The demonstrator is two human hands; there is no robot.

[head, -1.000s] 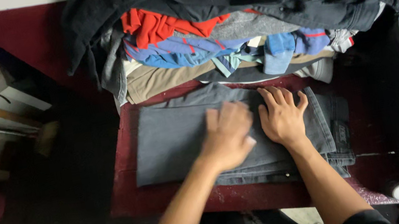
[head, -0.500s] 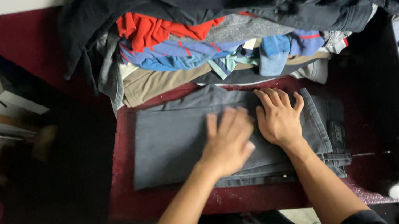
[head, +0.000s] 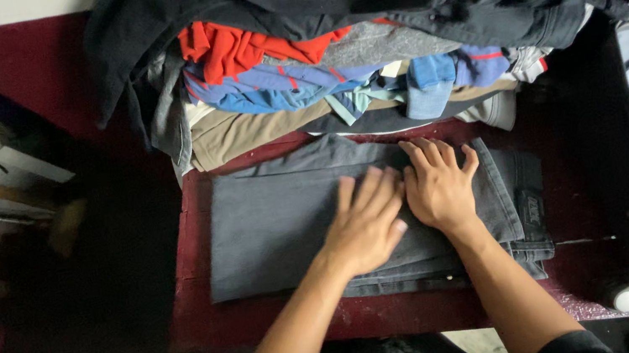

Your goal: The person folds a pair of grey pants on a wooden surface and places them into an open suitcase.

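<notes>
1. On the dark red table [head: 211,321], I see a pair of grey jeans [head: 272,226] folded flat into a broad rectangle, spanning most of the top from its left edge toward the right edge.
2. The denim is a washed charcoal grey, smooth on the upper layer; at the right end the waistband [head: 530,204] shows darker, with a small patch on it, and lower layers peek out along the near edge.
3. My left hand [head: 366,227] lies palm down on the middle of the jeans, fingers spread flat and released, gripping nothing.
4. My right hand [head: 440,189] rests just beside it, also palm down on the cloth, fingers stretched toward the far edge, thumb apart, nothing clenched.
5. Along the far edge sits a heap of clothes [head: 332,80]: red, blue, tan and grey pieces under dark garments, its front touching the jeans' far side.
6. Near the right near corner stands a small white cap-like object [head: 626,299], too small to tell what it is.
</notes>
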